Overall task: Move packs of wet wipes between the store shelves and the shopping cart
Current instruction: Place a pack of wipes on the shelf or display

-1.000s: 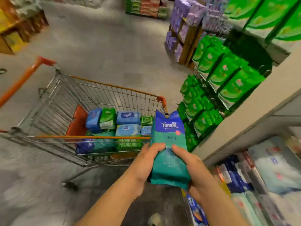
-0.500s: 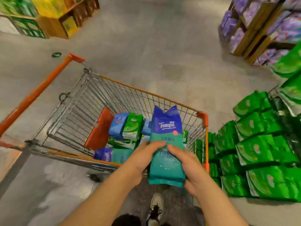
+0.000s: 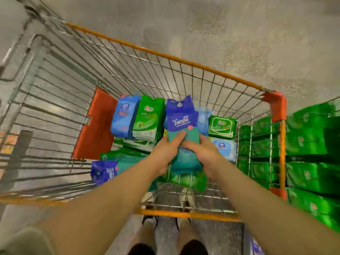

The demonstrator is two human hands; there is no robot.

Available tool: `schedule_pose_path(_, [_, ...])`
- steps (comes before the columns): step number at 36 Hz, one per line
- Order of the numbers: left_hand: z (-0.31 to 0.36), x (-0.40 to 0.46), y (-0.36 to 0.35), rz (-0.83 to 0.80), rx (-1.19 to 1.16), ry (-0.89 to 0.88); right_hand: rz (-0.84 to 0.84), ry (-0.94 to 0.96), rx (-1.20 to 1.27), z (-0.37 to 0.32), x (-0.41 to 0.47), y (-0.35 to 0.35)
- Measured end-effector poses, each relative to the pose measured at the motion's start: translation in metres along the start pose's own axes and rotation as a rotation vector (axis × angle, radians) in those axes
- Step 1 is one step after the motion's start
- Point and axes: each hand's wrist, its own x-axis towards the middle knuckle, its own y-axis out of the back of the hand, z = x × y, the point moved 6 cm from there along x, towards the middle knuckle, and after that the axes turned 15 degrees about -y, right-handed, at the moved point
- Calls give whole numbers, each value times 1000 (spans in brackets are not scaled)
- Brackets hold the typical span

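Observation:
A blue and teal Tempo wet wipes pack [image 3: 182,122] is held down inside the wire shopping cart [image 3: 184,60], upright with its blue top away from me. My left hand [image 3: 165,153] grips its left side and my right hand [image 3: 200,153] grips its right side. Around it in the cart lie other packs: a light blue pack [image 3: 123,116], a green pack [image 3: 149,118], a small green pack [image 3: 221,126], a pale blue pack [image 3: 225,147] and another Tempo pack [image 3: 104,171] lying flat. The lower part of the held pack is hidden by my hands.
An orange child-seat flap [image 3: 95,126] stands at the cart's left inside. Stacked green tissue packs [image 3: 312,144] fill the floor display right of the cart. Grey floor [image 3: 239,34] stretches beyond the cart. My feet [image 3: 165,227] stand at the cart's near rim.
Both hands have carried the Tempo pack forward and down, from above the cart's rim into the basket among the other packs. The view has tilted down over the cart.

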Motion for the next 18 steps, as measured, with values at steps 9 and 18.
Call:
schedule_pose_path(9, [-40, 45, 16, -40, 219, -6, 181, -1, -97, 32, 48, 7])
schedule_pose_path(18, [52, -15, 7, -60, 469, 13, 353, -63, -416, -18, -29, 11])
